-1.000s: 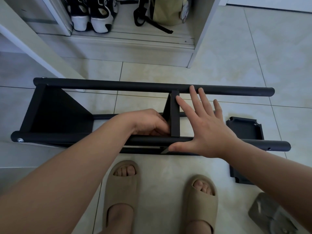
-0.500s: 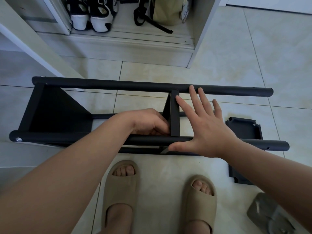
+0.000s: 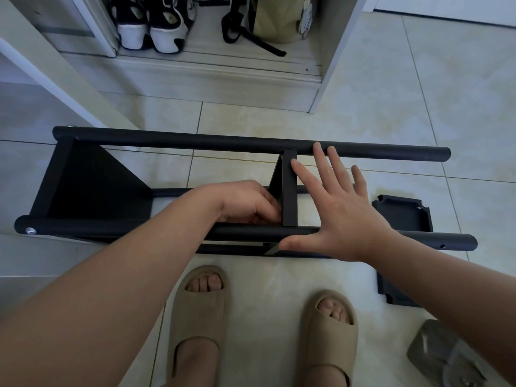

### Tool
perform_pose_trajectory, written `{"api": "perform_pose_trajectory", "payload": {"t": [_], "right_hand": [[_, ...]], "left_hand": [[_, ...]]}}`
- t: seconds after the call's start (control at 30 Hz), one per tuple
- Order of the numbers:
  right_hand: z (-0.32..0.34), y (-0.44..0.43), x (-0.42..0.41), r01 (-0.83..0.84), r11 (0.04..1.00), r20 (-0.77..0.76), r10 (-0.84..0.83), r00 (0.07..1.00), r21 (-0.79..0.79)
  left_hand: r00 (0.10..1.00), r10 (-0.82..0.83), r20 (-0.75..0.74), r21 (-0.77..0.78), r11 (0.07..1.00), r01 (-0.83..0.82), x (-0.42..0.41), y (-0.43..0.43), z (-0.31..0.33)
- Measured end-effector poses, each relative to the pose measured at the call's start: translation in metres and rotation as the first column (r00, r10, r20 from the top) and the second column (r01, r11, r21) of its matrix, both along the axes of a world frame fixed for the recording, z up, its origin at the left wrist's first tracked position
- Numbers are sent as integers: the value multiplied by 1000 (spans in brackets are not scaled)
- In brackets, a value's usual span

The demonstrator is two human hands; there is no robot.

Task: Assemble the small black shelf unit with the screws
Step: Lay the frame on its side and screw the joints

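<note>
Since the shelf unit (image 3: 92, 185) lies on its side on the floor (image 3: 460, 93), its long axis runs left to right across the person's front; the middle panel (image 3: 289, 196) stands crosswise between the far pole (image 3: 195, 141) and the near pole (image 3: 111, 229), straight ahead of both hands; a loose panel (image 3: 402, 216) lies flat just beyond the right wrist. The right hand (image 3: 346, 216) is spread, fingers against the middle panel's right face, thumb along the near pole. The left hand (image 3: 243, 202) is curled against the left face, nearest the joint; whether it pinches a screw I cannot tell. One screw head (image 3: 30, 231) shows at the near pole's left end. Fixing probably depends on that panel staying square to the poles. The cabinet (image 3: 335, 65) holds sneakers (image 3: 156, 29) and a tan bag (image 3: 279, 20); the plastic bag (image 3: 444, 356) at lower right hides its contents.
</note>
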State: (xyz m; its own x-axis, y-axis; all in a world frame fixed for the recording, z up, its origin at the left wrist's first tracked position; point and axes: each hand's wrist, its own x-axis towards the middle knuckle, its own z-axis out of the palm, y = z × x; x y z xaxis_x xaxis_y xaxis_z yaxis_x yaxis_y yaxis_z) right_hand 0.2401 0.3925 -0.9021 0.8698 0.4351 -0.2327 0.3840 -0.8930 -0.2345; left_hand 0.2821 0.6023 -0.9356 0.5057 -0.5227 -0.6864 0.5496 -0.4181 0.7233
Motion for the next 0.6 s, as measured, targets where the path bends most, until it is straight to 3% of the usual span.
{"api": "perform_pose_trajectory", "payload": {"t": [0.13,0.3,0.6], "right_hand": [[0,0,0,0,1000,2,0,1000,-1],[-1,0,0,1,1000,4,-1,1000,-4],[-1,0,0,-3,1000,7,3,1000,-3]], "left_hand": [[998,40,-49,-18,999,-41,-1,-2,0],[999,-35,27,22,999,35,0,-1,-2],[998,17,-54,-50,999,-20,1,0,0]]}}
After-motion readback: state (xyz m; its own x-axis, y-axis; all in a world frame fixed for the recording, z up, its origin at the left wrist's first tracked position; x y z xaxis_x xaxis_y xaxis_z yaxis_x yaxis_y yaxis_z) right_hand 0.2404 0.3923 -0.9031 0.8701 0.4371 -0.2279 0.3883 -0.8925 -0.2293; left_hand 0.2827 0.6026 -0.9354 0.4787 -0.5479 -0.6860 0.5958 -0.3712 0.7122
